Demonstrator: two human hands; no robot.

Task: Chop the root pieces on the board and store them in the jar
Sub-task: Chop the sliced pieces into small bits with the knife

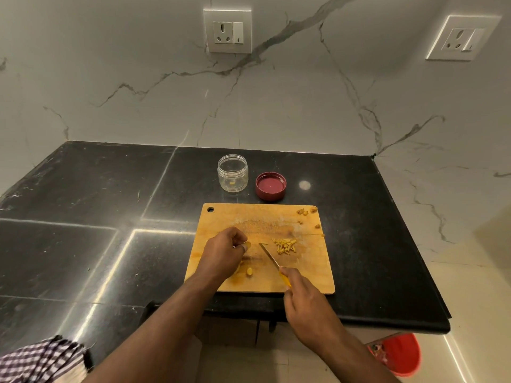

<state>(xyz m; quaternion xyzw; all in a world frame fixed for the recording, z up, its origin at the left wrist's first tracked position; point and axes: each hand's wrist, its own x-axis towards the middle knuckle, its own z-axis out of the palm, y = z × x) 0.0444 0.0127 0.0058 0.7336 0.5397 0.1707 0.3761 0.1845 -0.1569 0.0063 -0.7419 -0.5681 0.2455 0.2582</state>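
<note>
Left hand (225, 251) pinches root piece (247, 245) on board (304, 272). Right hand (304, 299) grips knife (269, 257), blade beside chopped pile (285, 246). Jar (232, 173) uncapped behind board, on worktop (110, 189).

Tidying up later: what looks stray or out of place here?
A few brown scraps lie scattered at the cutting board's far right corner, apart from the chopped pile. The jar stands open, its red lid upturned beside it. Nothing looks spilled.
</note>
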